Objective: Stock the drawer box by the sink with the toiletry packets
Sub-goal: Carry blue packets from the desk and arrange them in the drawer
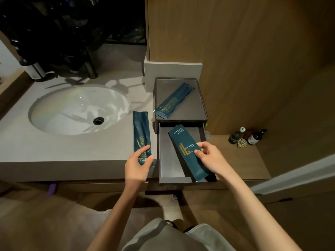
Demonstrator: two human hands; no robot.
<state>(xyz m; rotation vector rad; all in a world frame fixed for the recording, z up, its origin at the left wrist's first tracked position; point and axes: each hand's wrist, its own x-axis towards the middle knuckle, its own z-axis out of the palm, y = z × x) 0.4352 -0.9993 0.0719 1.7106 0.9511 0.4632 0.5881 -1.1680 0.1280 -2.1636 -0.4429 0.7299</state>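
A dark grey drawer box stands on the counter right of the sink, its drawer pulled out toward me. My right hand pinches a teal toiletry packet with gold lettering that lies slanted in the drawer. My left hand grips the near end of a second teal packet lying on the counter left of the box. A third teal packet rests diagonally on the box's top tray.
A white oval sink with a black drain is set in the grey counter. A wooden wall panel rises behind the box. Two small bottles stand on a lower wooden ledge at right. A dark faucet is behind the sink.
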